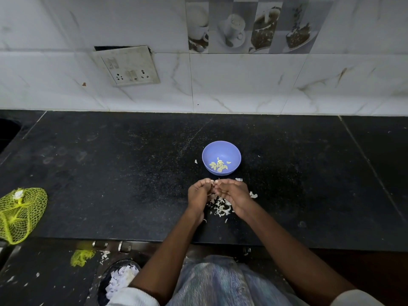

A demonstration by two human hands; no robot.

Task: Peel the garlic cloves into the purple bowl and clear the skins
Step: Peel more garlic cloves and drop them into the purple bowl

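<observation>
Left hand (199, 193) and right hand (231, 193) meeting fingertip to fingertip just below centre, both curled, pinching a small garlic clove (212, 186) between them, mostly hidden by the fingers. Forearms reaching in from 5 and 6 o'clock, hovering low over the dark surface (110, 173).

Directly under the hands, toward 6 o'clock, a scattered heap of white skins (220, 207) lying on the surface, with a few loose flakes off at 3 o'clock by the right wrist and one at 12 o'clock of the right knuckles.

At 12 o'clock of the hands, near but apart, the purple bowl (221, 149) sitting upright, with a small cluster of pale peeled cloves (219, 165) gathered at its bottom. A stray flake just beside the bowl's rim at 9 o'clock.

Far out at 9 o'clock, a yellow-green mesh bag (21, 214) lying at the surface's edge, something white bunched at its top. Behind everything at 12 o'clock, a marble-tiled wall with a tilted switch plate (127, 65) and a picture tile (254, 25) of cups. Down at 7 o'clock below the surface's edge, a dark bin (119, 279) holding more white skins, and a scrap of yellow mesh (82, 257) beside it.
</observation>
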